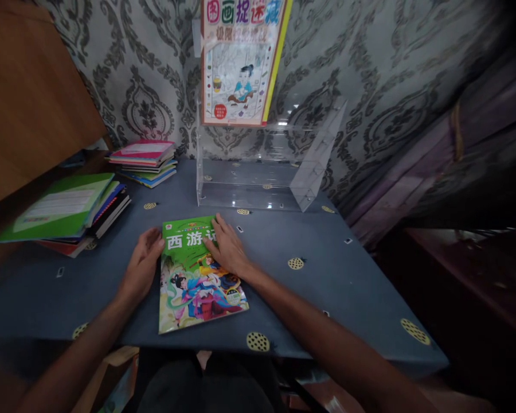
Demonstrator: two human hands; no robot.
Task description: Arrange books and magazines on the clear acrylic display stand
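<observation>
A green picture book [202, 287] lies face up near the front of the table, its cover bearing white Chinese characters and colourful cartoon figures. Along its upper left edge rests my left hand [144, 261], loosely bent, with fingers and thumb apart. My right hand [227, 244] lies across the upper right of the cover, its fingers stretched out and spread, hiding part of the title. Behind the book stands a clear acrylic rack [249, 198] with several tiers. An orange-bordered picture book [236, 109] leans upright on its upper part.
On the left of the blue patterned tablecloth [284, 298] sit a stack of books with a green top [69, 206] and a smaller stack with a pink top [144, 152]. A wooden panel [38, 86] rises at the far left. Purple curtains [430, 149] hang at the right.
</observation>
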